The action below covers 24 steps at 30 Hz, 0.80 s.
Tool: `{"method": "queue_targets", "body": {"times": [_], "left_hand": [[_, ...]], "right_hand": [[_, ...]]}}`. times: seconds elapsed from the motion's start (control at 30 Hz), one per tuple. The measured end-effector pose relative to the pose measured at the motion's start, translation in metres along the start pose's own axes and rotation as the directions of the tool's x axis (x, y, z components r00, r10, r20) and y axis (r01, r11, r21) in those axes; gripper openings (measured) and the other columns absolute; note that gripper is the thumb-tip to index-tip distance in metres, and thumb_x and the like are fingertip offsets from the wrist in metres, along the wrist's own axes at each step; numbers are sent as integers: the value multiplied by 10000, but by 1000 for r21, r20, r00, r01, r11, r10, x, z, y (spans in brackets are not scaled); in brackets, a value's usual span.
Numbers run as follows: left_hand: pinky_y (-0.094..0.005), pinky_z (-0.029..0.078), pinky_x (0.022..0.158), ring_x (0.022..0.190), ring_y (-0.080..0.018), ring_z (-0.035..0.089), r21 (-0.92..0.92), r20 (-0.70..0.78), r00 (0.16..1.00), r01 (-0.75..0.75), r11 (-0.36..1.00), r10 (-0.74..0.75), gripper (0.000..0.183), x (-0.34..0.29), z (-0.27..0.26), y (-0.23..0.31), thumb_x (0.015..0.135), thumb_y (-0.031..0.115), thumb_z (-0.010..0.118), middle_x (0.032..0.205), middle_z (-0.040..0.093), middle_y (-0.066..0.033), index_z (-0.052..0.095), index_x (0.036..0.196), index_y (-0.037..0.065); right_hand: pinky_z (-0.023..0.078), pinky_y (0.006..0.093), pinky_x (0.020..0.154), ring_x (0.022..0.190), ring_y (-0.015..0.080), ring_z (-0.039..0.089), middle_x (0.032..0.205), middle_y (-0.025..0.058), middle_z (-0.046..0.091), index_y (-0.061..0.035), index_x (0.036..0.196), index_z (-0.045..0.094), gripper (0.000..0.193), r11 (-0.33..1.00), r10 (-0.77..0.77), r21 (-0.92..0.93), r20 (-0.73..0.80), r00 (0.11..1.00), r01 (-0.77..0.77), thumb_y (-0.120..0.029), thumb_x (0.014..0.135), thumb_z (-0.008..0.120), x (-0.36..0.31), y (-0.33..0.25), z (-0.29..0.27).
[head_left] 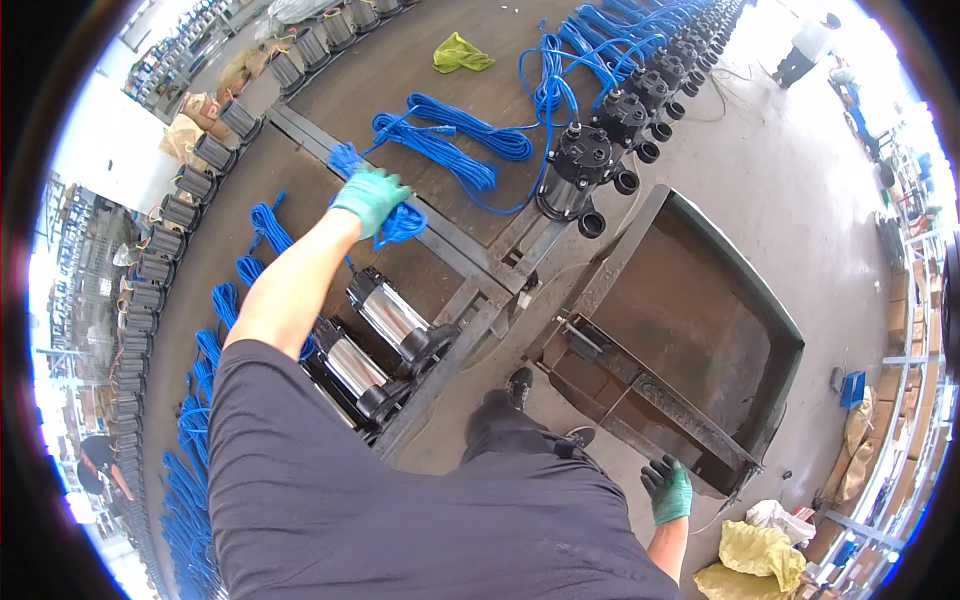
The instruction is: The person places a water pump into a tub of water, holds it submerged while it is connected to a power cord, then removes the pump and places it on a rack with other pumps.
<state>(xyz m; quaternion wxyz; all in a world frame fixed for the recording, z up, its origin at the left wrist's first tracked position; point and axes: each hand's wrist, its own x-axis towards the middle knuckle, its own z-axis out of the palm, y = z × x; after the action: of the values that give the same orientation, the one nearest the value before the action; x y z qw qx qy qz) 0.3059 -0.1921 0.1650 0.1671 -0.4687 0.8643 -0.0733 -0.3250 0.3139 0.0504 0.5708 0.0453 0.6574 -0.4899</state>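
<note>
The left hand [372,196] is closed around a blue cord bundle [403,223], left of the frame's upper middle. The bundle slants down to the right. The right hand [669,490], far away at lower right, is loosely open, holding nothing.

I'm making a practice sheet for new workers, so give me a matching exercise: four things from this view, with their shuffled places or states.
1. Left hand
2. Right hand
3. Yellow-green cloth
4. Yellow sacks

A. Crumpled on the brown bench top
B. In the picture's lower right
C. Closed around a blue cable bundle
D. Open, with nothing visible in it

Right pairs: 1-C, 2-D, 3-A, 4-B
</note>
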Motion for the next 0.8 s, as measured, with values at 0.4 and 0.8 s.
{"method": "queue_targets", "body": {"times": [0.4, 0.8], "left_hand": [[-456, 551, 1032, 1309, -325, 646, 243, 622, 777, -81, 967, -91, 542, 4, -31, 20, 892, 184, 767, 1426, 661, -89, 654, 1421, 221], [-560, 308, 1252, 1500, -333, 447, 127, 324, 937, 94, 987, -131, 979, -3, 105, 13, 610, 272, 953, 1543, 566, -105, 564, 1503, 171]], "right_hand": [[582, 504, 942, 1076, 367, 692, 1287, 188, 643, -78, 1421, 571, 563, 997, -83, 3, -8, 996, 83, -451, 1007, 650, -5, -5, -6], [618, 498, 865, 1007, 390, 714, 1247, 210, 672, -59, 1405, 547, 539, 999, 26, -41, -195, 980, -35, -427, 1018, 614, -15, 34, -60]]}}
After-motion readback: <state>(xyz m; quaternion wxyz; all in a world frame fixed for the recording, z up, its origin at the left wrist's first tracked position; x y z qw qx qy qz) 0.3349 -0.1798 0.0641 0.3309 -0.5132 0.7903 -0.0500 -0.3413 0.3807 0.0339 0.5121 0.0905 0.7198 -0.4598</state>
